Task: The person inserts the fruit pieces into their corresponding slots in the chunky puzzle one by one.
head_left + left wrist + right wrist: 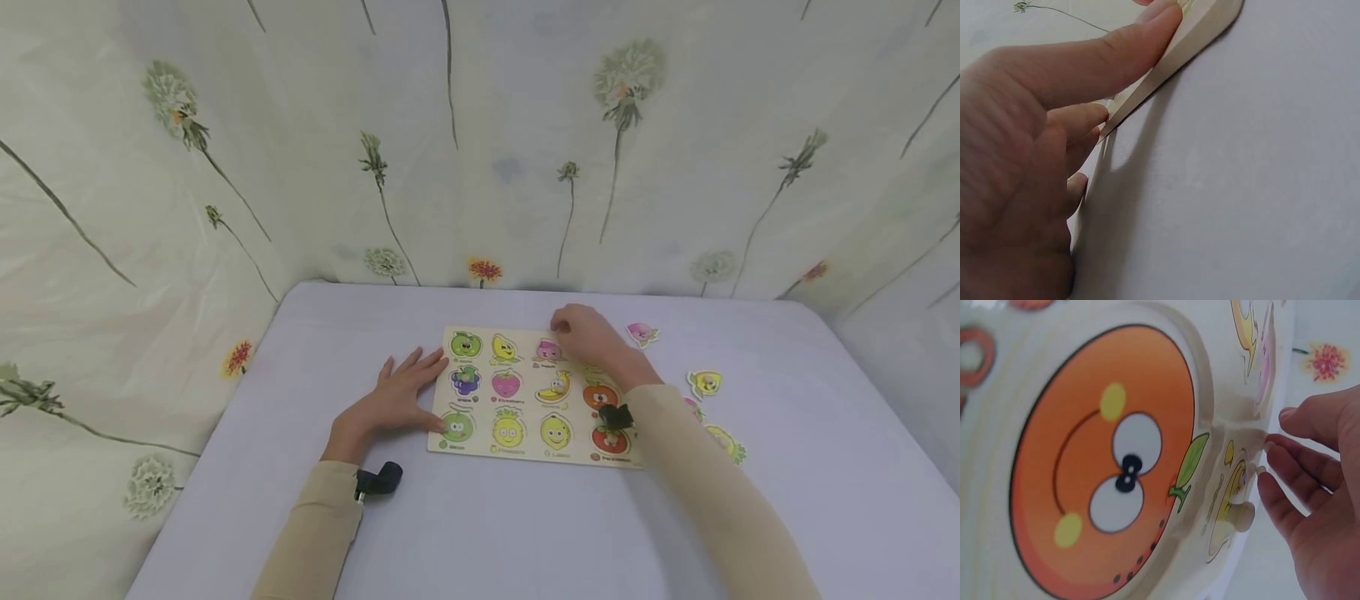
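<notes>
A wooden fruit puzzle board (480,452) lies on the table, printed with fruit faces and names. My left hand (401,396) rests at its left edge with spread, straight fingers. The thumb (1141,47) lies on top near the melon picture (458,427). My right hand (588,333) hovers over the back right corner, fingers loosely bent and nothing between them. In the right wrist view, a yellow piece with a wooden knob (1243,517) sits in the board just beside those fingertips. The orange picture (1110,469) fills the front of that view.
Right of the board lie loose pieces: a pink peach piece (642,334), a yellow piece (705,383), a pink piece (693,408) partly behind the right sleeve, and a pineapple piece (724,442). A flowered curtain (480,167) hangs behind the table (480,533).
</notes>
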